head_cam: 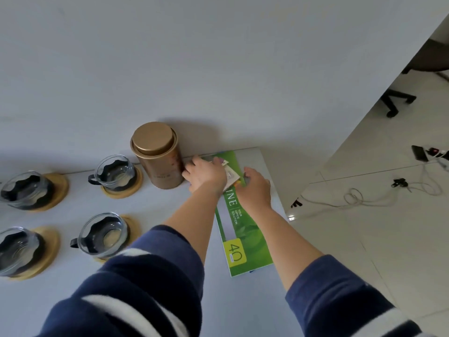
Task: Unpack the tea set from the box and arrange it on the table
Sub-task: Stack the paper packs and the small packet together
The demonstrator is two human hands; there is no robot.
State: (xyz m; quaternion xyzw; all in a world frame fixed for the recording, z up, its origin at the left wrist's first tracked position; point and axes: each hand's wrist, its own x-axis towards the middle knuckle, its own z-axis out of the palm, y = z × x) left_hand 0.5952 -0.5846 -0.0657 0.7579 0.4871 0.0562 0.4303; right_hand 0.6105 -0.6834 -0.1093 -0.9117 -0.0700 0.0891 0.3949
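So nearest the camera you've got two striped navy sleeves reaching out over the tabletop. Out at 9 o'clock from the arms sit four glass cups, each already parked on its own wooden coaster: near pair first, cup and cup, then the far pair, cup and cup. At 3 o'clock from the left forearm lies a flat green brochure, running away toward the wall. Both hands are working on top of its far end: the left hand has its fingers curled around a small white packet, and the right hand is pinching the other side of that same packet. Just at 9 o'clock of the left hand stands the gold tea tin, lid on, close to the wall. No box in sight at all. My guess is it's mostly done, with only little extras like this packet left to place
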